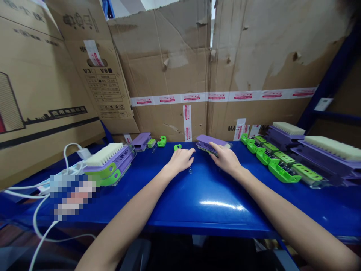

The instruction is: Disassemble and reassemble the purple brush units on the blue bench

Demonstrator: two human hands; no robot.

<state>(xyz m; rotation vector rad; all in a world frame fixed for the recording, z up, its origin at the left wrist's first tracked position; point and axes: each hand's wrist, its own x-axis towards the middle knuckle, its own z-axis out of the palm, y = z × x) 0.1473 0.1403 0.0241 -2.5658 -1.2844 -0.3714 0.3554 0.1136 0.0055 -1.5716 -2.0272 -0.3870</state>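
Observation:
My right hand (227, 158) grips the right part of a long purple plastic piece (207, 141), fingers over its top and thumb at its near side. It has slots, and a clear part shows at its right end. To the left, my left hand (182, 160) is closed with the fingers bent down; whatever is in them is hidden. A green plastic cap (177, 147) lies just behind that hand, partly covered. Small metal springs (190, 170) rest on the table below its fingertips.
The blue table (186, 203) has cardboard (169, 71) behind it. On the right are green caps (282, 171), springs and purple pieces topped by cream bristles (332, 146). A purple-and-green brush unit (113, 165), another purple piece (141, 141) and a power strip (60, 178) with white cables are left.

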